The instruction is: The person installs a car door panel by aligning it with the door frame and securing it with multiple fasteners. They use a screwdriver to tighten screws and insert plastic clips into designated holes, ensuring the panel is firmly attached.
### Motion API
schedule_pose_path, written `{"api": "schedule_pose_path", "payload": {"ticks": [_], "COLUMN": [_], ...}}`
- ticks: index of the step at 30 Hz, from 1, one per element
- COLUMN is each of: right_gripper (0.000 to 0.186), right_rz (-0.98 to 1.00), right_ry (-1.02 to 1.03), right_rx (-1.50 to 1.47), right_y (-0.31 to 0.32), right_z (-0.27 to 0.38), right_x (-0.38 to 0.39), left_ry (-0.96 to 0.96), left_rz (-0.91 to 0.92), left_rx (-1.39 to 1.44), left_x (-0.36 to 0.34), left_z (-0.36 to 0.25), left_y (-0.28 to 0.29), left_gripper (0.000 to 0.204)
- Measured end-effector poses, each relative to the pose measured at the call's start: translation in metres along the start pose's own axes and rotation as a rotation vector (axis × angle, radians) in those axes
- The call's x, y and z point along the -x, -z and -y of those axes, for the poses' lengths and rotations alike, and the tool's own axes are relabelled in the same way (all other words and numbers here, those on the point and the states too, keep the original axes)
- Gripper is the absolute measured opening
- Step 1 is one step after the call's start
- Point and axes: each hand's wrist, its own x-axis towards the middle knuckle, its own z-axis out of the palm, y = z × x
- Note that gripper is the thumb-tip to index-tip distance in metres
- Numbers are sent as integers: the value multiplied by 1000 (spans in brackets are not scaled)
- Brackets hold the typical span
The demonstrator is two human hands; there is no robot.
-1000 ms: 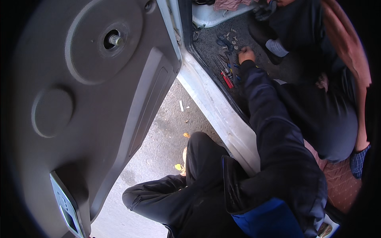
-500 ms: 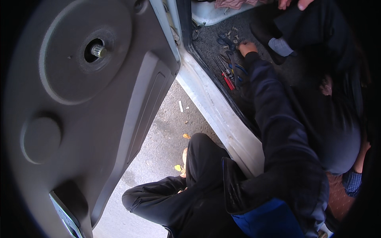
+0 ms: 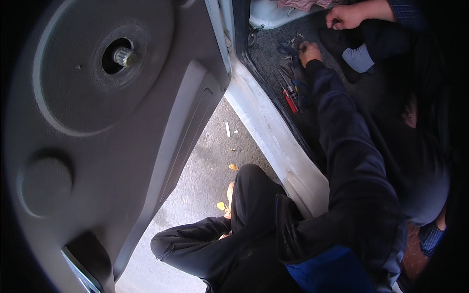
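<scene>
My right hand is on the dark carpeted floor inside the vehicle, fingers curled among small loose pieces; what it holds, if anything, is hidden. Black tools lie just beside it. Below it are a red-handled screwdriver and other hand tools, partly shaded by my dark sleeve. My left hand cannot be made out in this view.
An open door panel with a splined stub fills the left side, above pavement. A pale door sill borders the cab. A co-worker's hand and socked foot are close by at upper right. My crossed legs are below.
My right hand has moved slightly up and right in the picture. The co-worker's hand has come down into view at upper right with a checked sleeve. The view has shifted slightly.
</scene>
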Motion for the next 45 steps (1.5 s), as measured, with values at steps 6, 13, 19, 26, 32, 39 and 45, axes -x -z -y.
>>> {"api": "schedule_pose_path", "payload": {"ticks": [6, 13, 19, 26, 32, 39, 45], "right_gripper": [19, 17, 25, 28, 29, 33, 32], "right_rz": [-222, 45, 468, 711, 674, 726, 552], "right_ry": [-147, -415, -147, 277, 539, 666, 910], "right_rx": [-434, -1632, -2193, -2038, -1718, -1441, -1134], "right_y": [8, 50, 151, 270, 335, 348, 350], "right_z": [-12, 55, 167, 231, 240, 259, 252], "right_x": [11, 59, 209, 363, 443, 524, 548], "left_ry": [-5, -38, -133, -174, -251, 620, 687], "left_rz": [12, 27, 154, 182, 24, 696, 716], "left_rx": [14, 100, 223, 183, 203, 881, 1019], "left_x": [2, 4, 6, 32, 196, 313, 321], "left_z": [0, 6, -9, -80, -153, -167, -159], "left_y": [7, 41, 52, -15, -35, -98, -97], "left_gripper": [46, 48, 50, 50, 33, 30, 17]}}
